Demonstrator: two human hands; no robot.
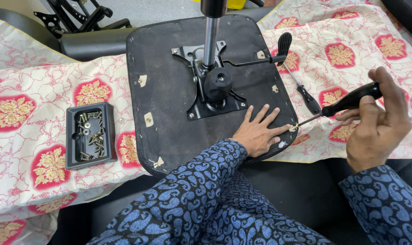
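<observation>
Lower centre: left hand (257, 134) flat on upturned black fabric-covered chair seat base (169, 122), fingers (265, 114) spread, pressing near seat's right edge. Right of frame: right hand (379, 122) wrapped round black-handled screwdriver (346, 105), fingers curled tight on handle, tip at small metal screw (293, 127) on seat rim, just beside left fingertips. Left-centre: black rectangular plastic tray (89, 135) w/ loose screws, on red-and-cream floral cloth (29, 136). Mid-frame: black metal mounting plate (213, 97) w/ chrome gas cylinder (209, 41) upright. Upper right: second screwdriver (306, 95) lying on cloth, near black lever paddle (284, 44).
</observation>
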